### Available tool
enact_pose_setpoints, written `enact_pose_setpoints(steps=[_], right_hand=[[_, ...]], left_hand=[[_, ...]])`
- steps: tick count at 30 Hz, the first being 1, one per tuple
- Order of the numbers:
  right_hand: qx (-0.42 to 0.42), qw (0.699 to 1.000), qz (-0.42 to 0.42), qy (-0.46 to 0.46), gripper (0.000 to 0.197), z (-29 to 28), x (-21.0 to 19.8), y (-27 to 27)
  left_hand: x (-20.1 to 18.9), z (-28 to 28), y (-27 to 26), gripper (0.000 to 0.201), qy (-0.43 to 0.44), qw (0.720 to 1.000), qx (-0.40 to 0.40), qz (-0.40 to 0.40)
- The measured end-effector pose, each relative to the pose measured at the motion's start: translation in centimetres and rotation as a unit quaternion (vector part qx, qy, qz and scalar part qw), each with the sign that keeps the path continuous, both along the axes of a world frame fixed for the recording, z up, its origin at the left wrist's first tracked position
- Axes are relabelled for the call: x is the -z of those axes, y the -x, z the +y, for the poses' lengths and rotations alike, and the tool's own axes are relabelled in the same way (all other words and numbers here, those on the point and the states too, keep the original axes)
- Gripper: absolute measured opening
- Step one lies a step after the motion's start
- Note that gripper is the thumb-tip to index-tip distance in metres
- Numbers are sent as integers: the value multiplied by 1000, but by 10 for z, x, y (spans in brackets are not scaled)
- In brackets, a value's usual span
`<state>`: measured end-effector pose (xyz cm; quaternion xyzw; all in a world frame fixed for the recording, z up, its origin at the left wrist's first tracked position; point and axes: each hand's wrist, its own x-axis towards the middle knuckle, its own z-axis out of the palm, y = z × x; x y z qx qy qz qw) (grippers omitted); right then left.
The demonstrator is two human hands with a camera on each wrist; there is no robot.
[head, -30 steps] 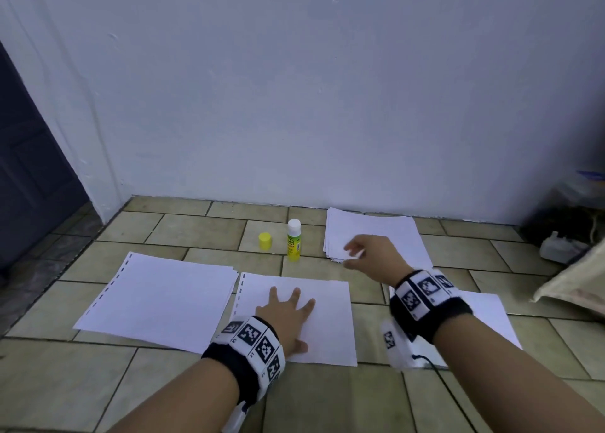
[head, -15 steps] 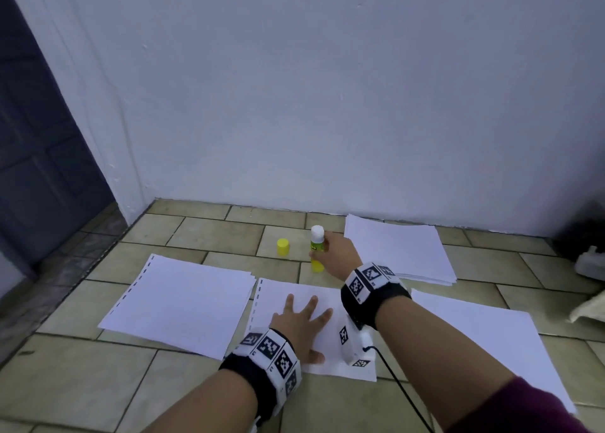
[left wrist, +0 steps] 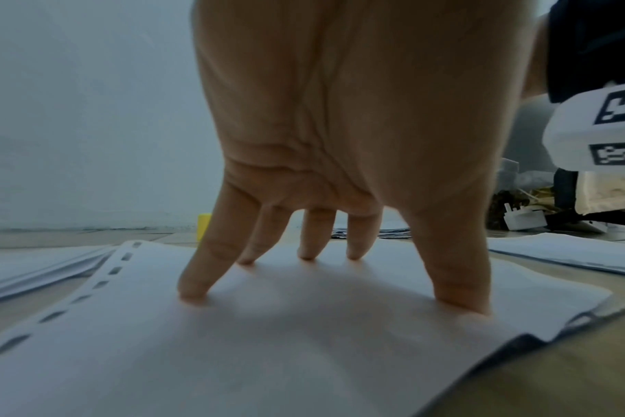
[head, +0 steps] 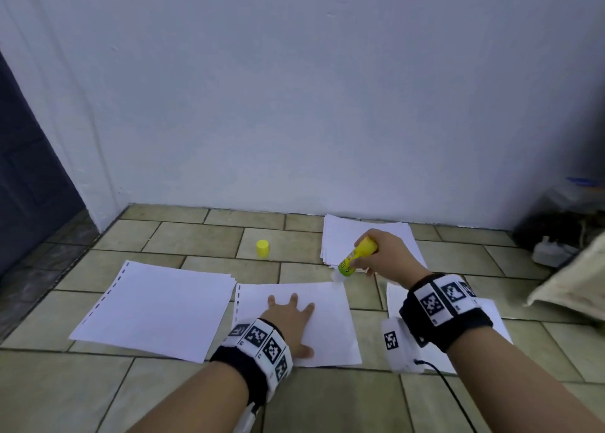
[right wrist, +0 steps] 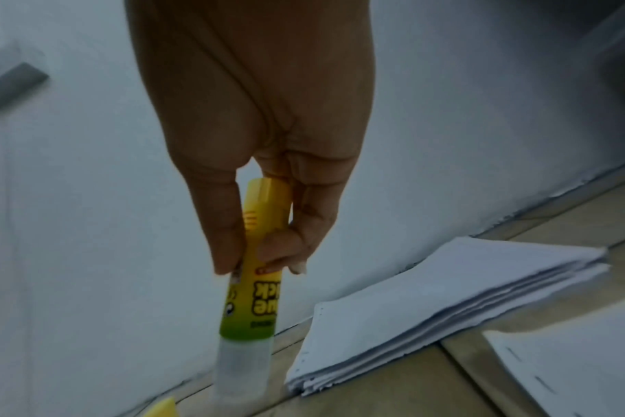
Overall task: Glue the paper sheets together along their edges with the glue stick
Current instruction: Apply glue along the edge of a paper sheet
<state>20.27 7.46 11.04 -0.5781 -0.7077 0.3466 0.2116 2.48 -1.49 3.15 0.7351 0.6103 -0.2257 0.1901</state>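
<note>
The right hand (head: pixel 389 256) has its grip tight around the glue stick (head: pixel 355 257). Thumb and fingers (right wrist: pixel 286 248) pinch the yellow end. The stick points down and tilts, and its clear tip hangs just over the far right corner of the middle sheet (head: pixel 330 328). I cannot tell if the tip touches the paper.

The left hand (head: pixel 288 318) holds nothing. Its grip is loose and flat, fingers (left wrist: pixel 197 282) spread wide, pressing the middle sheet down on the floor (head: pixel 65 396). This sheet has a row of little holes along its left edge.

The cap (head: pixel 262 248) is off. It stands alone on the floor near the wall, well apart from the stick. So the stick is ready to use.

I think the gluing of this sheet is just about to start. I see no glue on the paper, but clear glue would be hard to see here. A bigger pile of sheets (head: pixel 154 315) lies to the left, maybe done. A stack (head: pixel 340 236) waits by the wall, behind the right hand. One more sheet (head: pixel 393 298) lies on the right, under the right wrist. So a lot seems left to do.

The right arm reaches forward, wrist bent so the stick aims down and to the left. The left arm is stretched straight, with the palm low over the paper.
</note>
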Motion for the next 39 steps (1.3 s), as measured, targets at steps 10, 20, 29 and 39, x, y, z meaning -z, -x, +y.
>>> enact_pose_setpoints(steps=[10, 20, 29, 39], right_hand=[[-31, 993, -95, -57, 23, -23, 30, 16], [-82, 976, -201, -24, 27, -41, 18, 18], [-150, 950, -274, 16, 32, -80, 7, 7], [-101, 981, -163, 42, 23, -64, -21, -25]], left_hand=[[-8, -11, -7, 88, 8, 998, -62, -28], [-5, -14, -5, 86, 1, 996, -72, -44], [-8, -13, -3, 83, -14, 997, -58, -56], [-13, -12, 11, 62, -6, 1000, 0, -3]])
